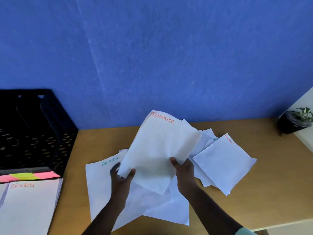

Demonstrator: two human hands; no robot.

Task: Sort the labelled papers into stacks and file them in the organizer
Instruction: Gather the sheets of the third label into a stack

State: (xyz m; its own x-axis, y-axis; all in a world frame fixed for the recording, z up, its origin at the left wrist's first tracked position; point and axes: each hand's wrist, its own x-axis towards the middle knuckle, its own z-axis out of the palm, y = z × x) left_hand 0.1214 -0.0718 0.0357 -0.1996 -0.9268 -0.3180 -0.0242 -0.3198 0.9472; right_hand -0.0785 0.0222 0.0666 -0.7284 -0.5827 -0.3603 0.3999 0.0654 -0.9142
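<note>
A small bundle of white sheets labelled FINANCE (159, 150) is lifted off the wooden table, tilted toward the wall. My left hand (121, 178) holds its lower left corner, thumb on top. My right hand (183, 172) grips its lower right edge, thumb on the front. Under my left hand lies a sheet labelled ADMIN (100, 180). More loose sheets spread beneath and to the right, one marked FINANCE (223, 163). A neat SPORTS stack (32, 206) lies at the left, in front of the black mesh organizer (33, 131).
Pink and yellow sticky labels (28, 176) line the organizer's front edge. A small potted plant (295, 122) stands at the far right corner. A blue wall backs the table (271, 192). The table's near edge runs at the lower right.
</note>
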